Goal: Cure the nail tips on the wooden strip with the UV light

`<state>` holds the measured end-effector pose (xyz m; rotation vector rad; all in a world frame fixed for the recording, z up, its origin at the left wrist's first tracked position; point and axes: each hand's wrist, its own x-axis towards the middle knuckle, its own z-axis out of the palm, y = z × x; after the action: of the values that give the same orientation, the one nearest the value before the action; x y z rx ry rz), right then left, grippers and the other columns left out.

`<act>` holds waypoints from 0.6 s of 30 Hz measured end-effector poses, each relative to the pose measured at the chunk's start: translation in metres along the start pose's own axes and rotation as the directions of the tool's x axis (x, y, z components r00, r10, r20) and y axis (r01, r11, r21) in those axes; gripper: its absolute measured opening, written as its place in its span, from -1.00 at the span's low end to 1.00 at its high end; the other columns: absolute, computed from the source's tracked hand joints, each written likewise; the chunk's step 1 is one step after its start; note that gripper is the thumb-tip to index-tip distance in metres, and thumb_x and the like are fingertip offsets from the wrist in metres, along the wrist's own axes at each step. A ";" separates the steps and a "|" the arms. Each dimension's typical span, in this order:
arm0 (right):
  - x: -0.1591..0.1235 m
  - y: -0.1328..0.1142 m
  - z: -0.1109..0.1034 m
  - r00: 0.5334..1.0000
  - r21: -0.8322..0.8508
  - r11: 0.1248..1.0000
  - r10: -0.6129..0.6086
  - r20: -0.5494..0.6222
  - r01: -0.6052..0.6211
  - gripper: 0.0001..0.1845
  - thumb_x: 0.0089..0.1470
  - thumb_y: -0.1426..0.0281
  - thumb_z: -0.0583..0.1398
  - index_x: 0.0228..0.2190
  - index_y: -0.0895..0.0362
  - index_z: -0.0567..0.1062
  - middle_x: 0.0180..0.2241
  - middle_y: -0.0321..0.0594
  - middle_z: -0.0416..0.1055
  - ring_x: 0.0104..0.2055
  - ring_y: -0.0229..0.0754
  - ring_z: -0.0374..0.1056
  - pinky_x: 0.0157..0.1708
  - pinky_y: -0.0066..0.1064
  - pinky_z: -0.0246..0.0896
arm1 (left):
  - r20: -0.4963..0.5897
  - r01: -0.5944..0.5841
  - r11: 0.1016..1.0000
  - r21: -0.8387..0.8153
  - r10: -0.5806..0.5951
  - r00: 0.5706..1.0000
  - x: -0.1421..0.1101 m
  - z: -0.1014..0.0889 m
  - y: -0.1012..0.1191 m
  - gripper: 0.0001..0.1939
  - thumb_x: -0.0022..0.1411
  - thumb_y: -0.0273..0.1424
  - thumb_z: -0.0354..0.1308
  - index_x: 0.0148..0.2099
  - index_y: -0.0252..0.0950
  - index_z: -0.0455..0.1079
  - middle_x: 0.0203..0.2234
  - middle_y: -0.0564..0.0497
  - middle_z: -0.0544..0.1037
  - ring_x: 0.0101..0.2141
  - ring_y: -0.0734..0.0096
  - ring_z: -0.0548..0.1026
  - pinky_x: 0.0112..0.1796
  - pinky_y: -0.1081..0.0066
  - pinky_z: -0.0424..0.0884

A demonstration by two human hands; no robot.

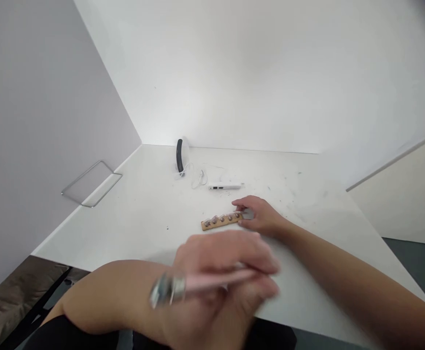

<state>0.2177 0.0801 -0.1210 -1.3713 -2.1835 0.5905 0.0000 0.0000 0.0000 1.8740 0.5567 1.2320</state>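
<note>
The left hand (212, 253), nearest the camera, is closed around a pink pen-like tool (203, 281), its blurred silvery end pointing left and the other end lost among the fingertips. Well apart from it, the right hand (261, 216) is at the right end of a wooden strip (219, 223) set with a row of round metallic studs, the thumb by the near edge and a forefinger reaching past the far side; I cannot tell whether it is clamped on the strip or merely resting against it. The strip lies slightly aslant on the white tabletop (150, 209), just beyond the left hand. Behind it are a slim white device (227, 186), a thin white cable (200, 180) and a black curved piece (179, 156) (what that belongs to is hard to say). The step in hand seems to be handling the pink tool above the tabletop while the right hand tends the strip. From here, the next move appears to call for a settled hold on the tool and steady, light fingers at the strip, so that its studs are not disturbed.
</note>
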 end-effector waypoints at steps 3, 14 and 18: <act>0.000 0.000 0.001 1.000 -0.003 1.000 0.028 0.005 -0.028 -0.53 -0.21 0.38 0.21 -0.14 0.08 0.39 -0.28 -0.22 0.42 -0.19 -0.13 0.31 -0.11 -0.23 0.16 | -0.033 0.151 0.987 0.063 -0.149 0.988 0.003 -0.006 -0.034 -0.63 0.12 -0.50 0.03 0.00 -0.19 0.19 -0.51 0.07 0.50 -0.40 0.43 0.49 -0.25 0.35 0.43; -0.001 -0.004 0.001 0.996 0.006 0.996 0.084 0.035 -0.084 -0.53 -0.18 0.39 0.19 -0.12 0.06 0.37 -0.26 -0.25 0.42 -0.16 -0.15 0.30 -0.09 -0.23 0.16 | -0.266 0.549 0.827 0.125 -0.505 0.821 0.020 -0.046 -0.123 -0.77 0.14 -0.36 -0.07 -0.17 -0.31 0.27 -0.59 0.11 0.38 -0.54 0.51 0.39 -0.32 0.34 0.34; -0.001 -0.003 0.000 0.996 -0.002 0.997 0.077 0.043 -0.077 -0.53 -0.18 0.37 0.19 -0.12 0.06 0.37 -0.27 -0.25 0.42 -0.17 -0.16 0.31 -0.07 -0.22 0.16 | -0.211 0.557 0.830 0.031 -0.540 0.815 0.027 -0.045 -0.150 -0.81 0.16 -0.32 -0.10 -0.22 -0.27 0.22 -0.69 0.20 0.21 -0.66 0.62 0.25 -0.41 0.41 0.33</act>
<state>0.2156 0.0776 -0.1195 -1.4613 -2.1721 0.6531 -0.0190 0.1234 -0.0978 1.5039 1.1887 1.0047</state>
